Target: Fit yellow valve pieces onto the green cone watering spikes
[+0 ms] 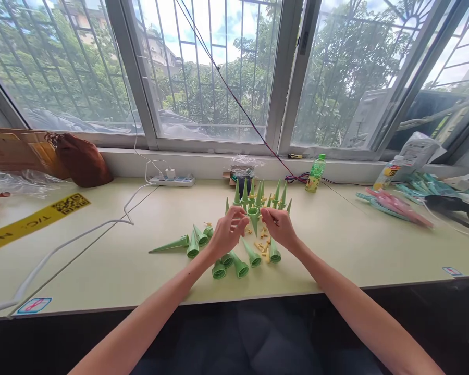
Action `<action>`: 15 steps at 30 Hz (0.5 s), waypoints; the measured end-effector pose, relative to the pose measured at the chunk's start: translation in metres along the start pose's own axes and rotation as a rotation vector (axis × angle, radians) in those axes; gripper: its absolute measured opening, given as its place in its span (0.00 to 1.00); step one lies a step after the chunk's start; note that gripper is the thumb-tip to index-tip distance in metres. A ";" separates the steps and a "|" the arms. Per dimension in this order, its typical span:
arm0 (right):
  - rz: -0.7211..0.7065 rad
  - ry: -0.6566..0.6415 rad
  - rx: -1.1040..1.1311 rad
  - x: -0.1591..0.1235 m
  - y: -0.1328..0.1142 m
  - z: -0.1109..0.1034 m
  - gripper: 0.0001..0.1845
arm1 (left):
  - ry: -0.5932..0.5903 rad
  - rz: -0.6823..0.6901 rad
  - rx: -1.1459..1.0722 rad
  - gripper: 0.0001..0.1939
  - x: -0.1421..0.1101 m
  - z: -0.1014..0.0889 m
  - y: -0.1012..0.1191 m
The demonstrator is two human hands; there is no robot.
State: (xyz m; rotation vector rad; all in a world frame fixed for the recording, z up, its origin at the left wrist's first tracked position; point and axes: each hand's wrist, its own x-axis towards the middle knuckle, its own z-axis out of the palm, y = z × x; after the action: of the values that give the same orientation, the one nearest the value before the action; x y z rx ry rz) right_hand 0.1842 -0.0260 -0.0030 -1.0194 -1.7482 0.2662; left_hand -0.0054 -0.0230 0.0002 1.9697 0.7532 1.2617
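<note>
A green plastic cone-shaped spike hangs between my hands, its wide open end up and its point down. My left hand is closed at the spike's left rim, with the fingers curled. On the other side, my right hand is closed in a pinch near the right rim; whatever its fingertips hold is hidden. Small yellow plastic fittings lie scattered beneath. Several more green spikes lie in front with their open ends toward me. Behind my hands, other spikes stand points up, with yellow bits among them.
More spikes lie left of my hands. At the back are a power strip, a small box wrapped in plastic and a green drink bottle. A white cable crosses the left side. Pink and teal packets lie right.
</note>
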 end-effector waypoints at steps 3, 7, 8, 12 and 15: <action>-0.096 0.026 -0.091 0.014 -0.008 -0.007 0.30 | -0.021 -0.113 -0.194 0.25 0.010 -0.003 0.007; -0.218 0.024 -0.168 0.031 -0.009 -0.009 0.29 | -0.219 -0.318 -0.418 0.37 0.028 -0.007 0.015; -0.239 0.022 -0.177 0.034 -0.008 -0.008 0.29 | -0.255 -0.347 -0.461 0.38 0.033 -0.008 0.017; -0.286 0.076 -0.183 0.043 0.003 -0.001 0.30 | -0.316 -0.421 -0.523 0.41 0.046 -0.008 0.018; -0.311 0.114 -0.190 0.045 0.011 0.002 0.31 | -0.300 -0.411 -0.547 0.38 0.049 -0.004 0.016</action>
State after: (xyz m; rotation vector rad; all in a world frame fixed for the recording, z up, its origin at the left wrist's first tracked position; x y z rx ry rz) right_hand 0.1837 0.0143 0.0194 -0.8609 -1.8216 -0.1544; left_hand 0.0102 0.0058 0.0401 1.4213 0.5491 0.7927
